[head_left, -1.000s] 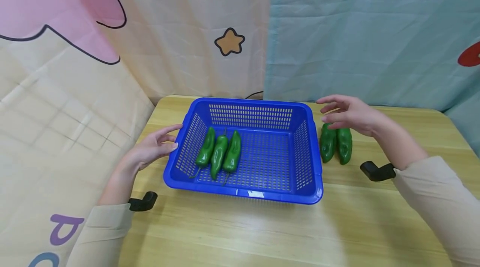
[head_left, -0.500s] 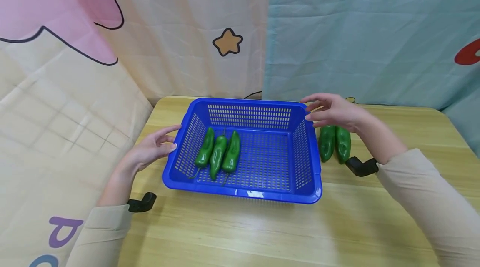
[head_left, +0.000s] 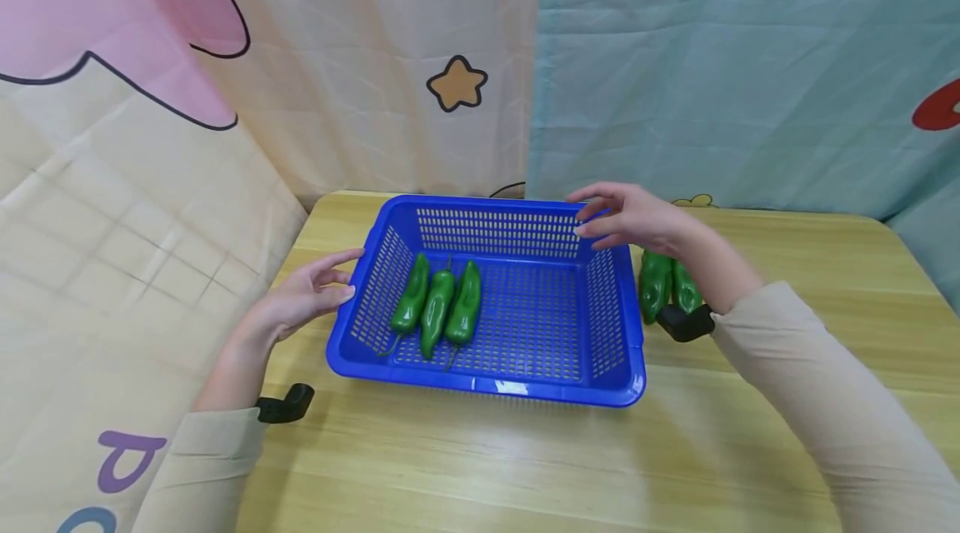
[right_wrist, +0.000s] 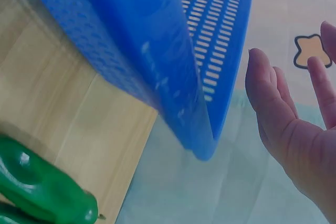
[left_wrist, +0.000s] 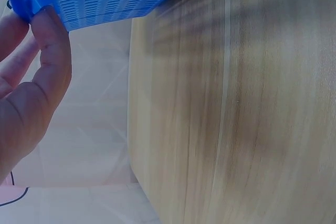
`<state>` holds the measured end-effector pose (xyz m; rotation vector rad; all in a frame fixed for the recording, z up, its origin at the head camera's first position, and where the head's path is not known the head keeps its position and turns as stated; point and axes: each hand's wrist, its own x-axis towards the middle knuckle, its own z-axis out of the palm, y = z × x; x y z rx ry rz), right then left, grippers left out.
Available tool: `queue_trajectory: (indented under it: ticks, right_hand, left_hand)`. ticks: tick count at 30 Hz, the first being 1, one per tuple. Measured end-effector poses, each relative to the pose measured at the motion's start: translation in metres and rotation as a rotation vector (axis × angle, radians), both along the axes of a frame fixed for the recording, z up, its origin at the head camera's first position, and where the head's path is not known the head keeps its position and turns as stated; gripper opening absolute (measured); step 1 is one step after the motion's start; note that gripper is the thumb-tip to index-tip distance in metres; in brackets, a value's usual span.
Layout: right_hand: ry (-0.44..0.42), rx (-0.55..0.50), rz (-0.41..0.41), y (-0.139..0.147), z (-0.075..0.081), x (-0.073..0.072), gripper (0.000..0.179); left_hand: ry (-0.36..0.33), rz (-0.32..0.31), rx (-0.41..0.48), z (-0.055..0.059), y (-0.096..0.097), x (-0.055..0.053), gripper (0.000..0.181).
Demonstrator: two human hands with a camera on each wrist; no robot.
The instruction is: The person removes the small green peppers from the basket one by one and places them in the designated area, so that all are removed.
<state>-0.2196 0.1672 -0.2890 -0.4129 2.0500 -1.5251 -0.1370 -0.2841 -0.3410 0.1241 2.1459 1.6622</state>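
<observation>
A blue plastic basket (head_left: 525, 390) with slotted walls holds three long green peppers (head_left: 437, 312), lying side by side toward its left. At the left rim is my left hand (head_left: 303, 296), with fingertips and thumb right at the edge; the left wrist view shows the thumb (left_wrist: 52, 59) against the rim's outer side. My right hand (head_left: 633, 218) is over the back right corner, palm turned inward, fingers loosely bent, nothing between them. Two larger green peppers (head_left: 656, 287) lie on the table right of the basket, partly hidden by the right forearm and wrist mount.
The wooden table (head_left: 480, 466) has its far edge close to hanging curtains (head_left: 690, 67) with cartoon prints. More of this cloth hangs along the left side. A black wrist mount (head_left: 288, 404) sticks out from the left sleeve.
My right hand has moved left, from above the two peppers outside to over the basket's back right corner. The left hand, the basket and the peppers have kept their places.
</observation>
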Motion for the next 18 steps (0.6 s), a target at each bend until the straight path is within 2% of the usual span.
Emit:
queue_trajectory:
  ticks: [7, 18]
  right_hand:
    - [-0.005, -0.020, 0.040, -0.015, -0.005, -0.005, 0.055]
    - [-0.041, -0.054, 0.024, -0.039, -0.011, -0.009, 0.055]
  left_hand:
    - [0.000, 0.003, 0.001, 0.000, 0.001, -0.001, 0.065]
    - [0.005, 0.006, 0.013, -0.002, 0.000, 0.000, 0.065]
